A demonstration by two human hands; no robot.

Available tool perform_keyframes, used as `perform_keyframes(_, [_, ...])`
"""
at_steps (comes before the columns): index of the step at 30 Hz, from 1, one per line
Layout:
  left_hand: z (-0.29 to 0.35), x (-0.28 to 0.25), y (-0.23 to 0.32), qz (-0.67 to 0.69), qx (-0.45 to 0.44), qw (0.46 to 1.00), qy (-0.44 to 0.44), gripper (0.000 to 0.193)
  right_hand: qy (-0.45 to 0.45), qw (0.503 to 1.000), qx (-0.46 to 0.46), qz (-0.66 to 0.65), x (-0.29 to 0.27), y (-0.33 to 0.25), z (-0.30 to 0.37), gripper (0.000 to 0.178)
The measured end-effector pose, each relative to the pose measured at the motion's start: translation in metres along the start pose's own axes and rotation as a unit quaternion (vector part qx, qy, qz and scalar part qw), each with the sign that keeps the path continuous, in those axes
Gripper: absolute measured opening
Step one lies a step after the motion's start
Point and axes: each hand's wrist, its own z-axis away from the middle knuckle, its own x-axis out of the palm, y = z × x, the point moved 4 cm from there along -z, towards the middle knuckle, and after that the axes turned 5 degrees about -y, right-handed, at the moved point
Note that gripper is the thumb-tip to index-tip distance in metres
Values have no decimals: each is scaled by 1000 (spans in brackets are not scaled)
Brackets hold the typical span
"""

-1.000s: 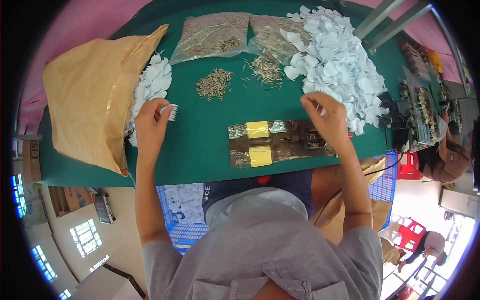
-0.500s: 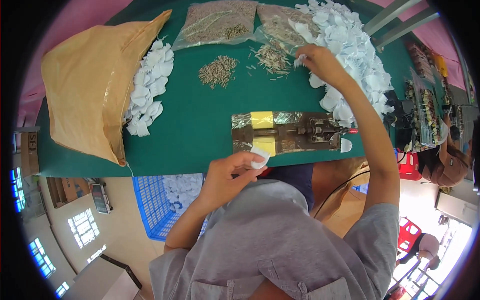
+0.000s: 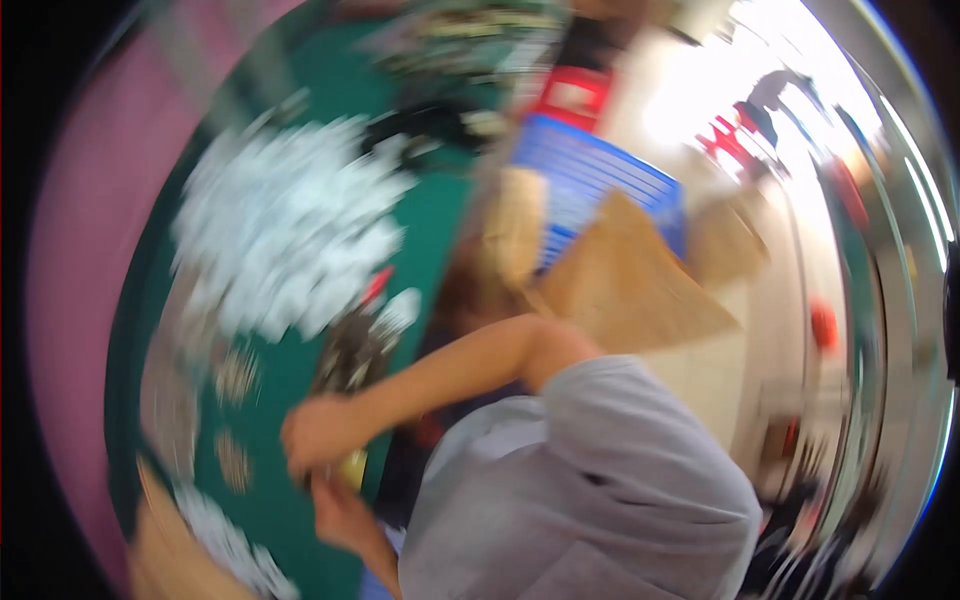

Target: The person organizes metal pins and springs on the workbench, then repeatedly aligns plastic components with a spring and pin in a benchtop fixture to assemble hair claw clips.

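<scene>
My right hand (image 3: 325, 435) and my left hand (image 3: 340, 513) are close together over the near end of a dark clamp fixture (image 3: 350, 350). Motion smears the fingers of both, so what they hold, if anything, does not show. Beside them peeks a yellow patch (image 3: 352, 468) on the fixture. A red tip (image 3: 376, 285) stands at its other end, next to one loose white scalloped piece (image 3: 400, 312). Beyond that spreads a large heap of white scalloped pieces (image 3: 290, 225).
On the green table (image 3: 285, 390) lie two small piles of grain-like parts (image 3: 234, 462), a clear bag (image 3: 168, 400), and more white pieces (image 3: 225, 540) by a brown paper sack (image 3: 180, 565). Right of the table are a blue basket (image 3: 600, 180), brown paper (image 3: 630, 280) and a red stool (image 3: 575, 98).
The whole view has swung to the right and blurred. My right hand has come from the white heap to my left hand at the fixture.
</scene>
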Motion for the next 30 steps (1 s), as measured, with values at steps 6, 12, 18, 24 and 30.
perform_keyframes(6, [-26,18,-25,32,170,982,75,32,51,990,103,-78,-5,46,-21,17])
perform_keyframes(12, [-41,27,-71,90,237,962,103,42,-17,985,100,-138,-17,25,-14,18])
perform_keyframes(18, [-27,-6,-18,41,113,980,160,70,33,980,134,-142,-21,26,-2,34])
perform_keyframes(24, [-20,-4,-6,228,47,971,56,46,6,978,171,-121,-48,0,32,20])
perform_keyframes(30, [-19,-10,-6,231,82,966,82,67,157,984,78,36,-66,-42,57,23])
